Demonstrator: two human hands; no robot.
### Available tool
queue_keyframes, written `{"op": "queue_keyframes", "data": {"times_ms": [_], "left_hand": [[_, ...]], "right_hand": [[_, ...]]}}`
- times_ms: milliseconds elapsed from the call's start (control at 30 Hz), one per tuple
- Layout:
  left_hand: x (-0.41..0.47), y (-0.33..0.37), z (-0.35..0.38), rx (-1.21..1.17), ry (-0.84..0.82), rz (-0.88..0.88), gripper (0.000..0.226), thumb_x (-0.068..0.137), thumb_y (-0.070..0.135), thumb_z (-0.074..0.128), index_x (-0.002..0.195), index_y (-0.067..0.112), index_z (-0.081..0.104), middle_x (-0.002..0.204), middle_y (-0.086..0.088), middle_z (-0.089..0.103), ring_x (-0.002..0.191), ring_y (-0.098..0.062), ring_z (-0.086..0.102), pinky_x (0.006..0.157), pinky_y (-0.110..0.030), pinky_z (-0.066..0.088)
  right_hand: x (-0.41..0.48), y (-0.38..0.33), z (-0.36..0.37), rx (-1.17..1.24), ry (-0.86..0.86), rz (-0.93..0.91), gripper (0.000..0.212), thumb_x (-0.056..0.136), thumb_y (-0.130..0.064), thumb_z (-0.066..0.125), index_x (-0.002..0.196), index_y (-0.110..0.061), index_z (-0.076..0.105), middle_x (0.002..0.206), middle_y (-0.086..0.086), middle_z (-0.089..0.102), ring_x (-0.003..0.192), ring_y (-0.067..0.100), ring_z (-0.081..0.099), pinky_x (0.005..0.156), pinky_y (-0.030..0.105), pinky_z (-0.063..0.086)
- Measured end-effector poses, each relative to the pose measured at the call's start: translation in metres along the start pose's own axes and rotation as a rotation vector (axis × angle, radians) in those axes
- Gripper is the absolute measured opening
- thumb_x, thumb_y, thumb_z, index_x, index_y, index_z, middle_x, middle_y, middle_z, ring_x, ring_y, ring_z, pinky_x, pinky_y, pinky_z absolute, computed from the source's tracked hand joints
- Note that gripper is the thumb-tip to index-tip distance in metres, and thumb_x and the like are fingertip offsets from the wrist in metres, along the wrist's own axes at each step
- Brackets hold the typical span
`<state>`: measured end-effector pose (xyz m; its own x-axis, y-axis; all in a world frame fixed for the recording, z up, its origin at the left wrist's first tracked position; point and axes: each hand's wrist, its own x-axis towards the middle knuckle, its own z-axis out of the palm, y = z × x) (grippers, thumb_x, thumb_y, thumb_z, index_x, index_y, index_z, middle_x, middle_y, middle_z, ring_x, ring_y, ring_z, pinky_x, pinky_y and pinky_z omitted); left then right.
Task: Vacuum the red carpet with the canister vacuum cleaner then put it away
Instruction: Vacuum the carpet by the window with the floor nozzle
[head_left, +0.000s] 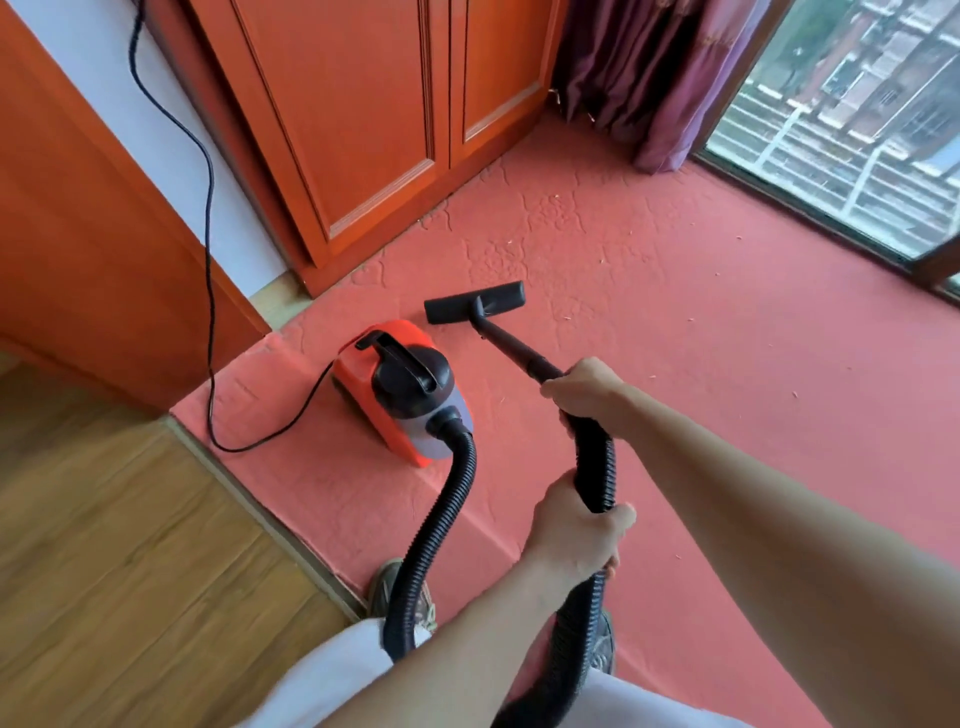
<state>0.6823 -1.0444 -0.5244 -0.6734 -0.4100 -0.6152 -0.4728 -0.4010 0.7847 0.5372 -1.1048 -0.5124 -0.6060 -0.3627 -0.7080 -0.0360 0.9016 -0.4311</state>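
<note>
Gripping hose with both hands, fingers closed tight round it. Right hand (584, 392) curled round upper end of black ribbed hose (447, 519), where it meets rigid wand (511, 345). Left hand (574, 538) lower, wrapped round hose nearer body. Floor nozzle (475, 304) flat on red carpet (675, 338), just beyond canister vacuum (400, 389). Canister stands on carpet near its edge, beside wood floor (104, 519). Power cord (208, 234) runs from canister across carpet, up wall. Small debris flecks on carpet toward window (857, 130).
</note>
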Motion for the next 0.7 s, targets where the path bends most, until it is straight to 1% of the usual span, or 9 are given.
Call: {"op": "queue_keyframes", "data": {"times_ms": [133, 233, 267, 333, 433, 533, 600, 667, 700], "left_hand": [[-0.045, -0.018, 0.011, 0.112, -0.103, -0.036, 0.018, 0.074, 0.021, 0.066, 0.085, 0.019, 0.051, 0.059, 0.004, 0.057, 0.05, -0.021, 0.059, 0.053, -0.031, 0.053], [-0.074, -0.027, 0.012, 0.306, -0.182, -0.073, 0.014, 0.072, 0.027, 0.063, 0.081, 0.022, 0.054, 0.069, 0.005, 0.061, 0.054, -0.016, 0.063, 0.067, -0.039, 0.06], [-0.08, -0.025, 0.009, 0.35, -0.17, -0.076, 0.014, 0.071, 0.028, 0.063, 0.081, 0.022, 0.054, 0.071, 0.005, 0.061, 0.057, -0.016, 0.062, 0.068, -0.038, 0.06], [-0.086, -0.014, -0.002, 0.451, -0.096, -0.036, 0.016, 0.073, 0.031, 0.062, 0.086, 0.024, 0.054, 0.075, 0.006, 0.06, 0.066, -0.018, 0.058, 0.065, -0.031, 0.053], [-0.087, 0.014, -0.028, 0.684, 0.021, 0.156, 0.014, 0.079, 0.027, 0.057, 0.091, 0.023, 0.05, 0.08, 0.002, 0.06, 0.073, -0.027, 0.054, 0.063, -0.032, 0.044], [-0.075, 0.036, -0.06, 0.957, 0.203, 0.439, 0.014, 0.084, 0.019, 0.057, 0.096, 0.024, 0.052, 0.084, 0.0, 0.064, 0.077, -0.033, 0.061, 0.062, -0.036, 0.043], [-0.062, 0.046, -0.075, 1.126, 0.32, 0.587, 0.02, 0.085, 0.016, 0.06, 0.1, 0.028, 0.057, 0.087, 0.003, 0.063, 0.078, -0.027, 0.067, 0.059, -0.036, 0.043], [-0.052, 0.053, -0.084, 1.236, 0.396, 0.656, 0.022, 0.083, 0.012, 0.061, 0.096, 0.03, 0.061, 0.083, 0.005, 0.059, 0.075, -0.021, 0.066, 0.055, -0.033, 0.04], [-0.048, 0.057, -0.089, 1.271, 0.42, 0.668, 0.023, 0.082, 0.011, 0.06, 0.094, 0.03, 0.063, 0.082, 0.005, 0.059, 0.075, -0.02, 0.065, 0.057, -0.033, 0.042]], "right_hand": [[-0.034, 0.031, -0.006, -0.034, 0.05, 0.028, 0.025, 0.085, -0.016, 0.054, 0.104, 0.0, 0.058, 0.07, 0.013, 0.066, 0.045, 0.023, 0.059, 0.043, 0.026, 0.049], [-0.045, 0.045, -0.018, -0.014, 0.086, 0.039, 0.024, 0.086, -0.017, 0.054, 0.103, 0.0, 0.06, 0.072, 0.013, 0.067, 0.048, 0.023, 0.061, 0.048, 0.03, 0.054], [-0.046, 0.047, -0.022, 0.001, 0.09, 0.048, 0.025, 0.085, -0.016, 0.055, 0.103, 0.0, 0.06, 0.072, 0.013, 0.067, 0.047, 0.023, 0.06, 0.048, 0.03, 0.054], [-0.046, 0.048, -0.028, 0.029, 0.106, 0.06, 0.025, 0.085, -0.014, 0.055, 0.102, 0.003, 0.061, 0.068, 0.013, 0.065, 0.044, 0.023, 0.058, 0.046, 0.027, 0.051], [-0.042, 0.044, -0.03, 0.062, 0.123, 0.044, 0.023, 0.085, -0.01, 0.054, 0.1, 0.006, 0.061, 0.064, 0.013, 0.064, 0.041, 0.021, 0.056, 0.044, 0.025, 0.048], [-0.036, 0.044, -0.029, 0.118, 0.065, 0.054, 0.02, 0.087, -0.007, 0.055, 0.102, 0.006, 0.058, 0.077, 0.018, 0.07, 0.047, 0.021, 0.06, 0.049, 0.028, 0.052], [-0.032, 0.047, -0.024, 0.07, 0.049, 0.05, 0.02, 0.085, -0.009, 0.058, 0.099, 0.004, 0.062, 0.079, 0.016, 0.071, 0.052, 0.022, 0.062, 0.049, 0.026, 0.049], [-0.026, 0.047, -0.018, -0.016, 0.031, 0.037, 0.019, 0.083, -0.012, 0.06, 0.092, 0.003, 0.065, 0.072, 0.011, 0.065, 0.054, 0.023, 0.058, 0.047, 0.024, 0.044], [-0.023, 0.045, -0.014, -0.031, 0.011, 0.03, 0.018, 0.082, -0.012, 0.06, 0.09, 0.003, 0.066, 0.071, 0.01, 0.062, 0.054, 0.023, 0.057, 0.047, 0.025, 0.043]]}}
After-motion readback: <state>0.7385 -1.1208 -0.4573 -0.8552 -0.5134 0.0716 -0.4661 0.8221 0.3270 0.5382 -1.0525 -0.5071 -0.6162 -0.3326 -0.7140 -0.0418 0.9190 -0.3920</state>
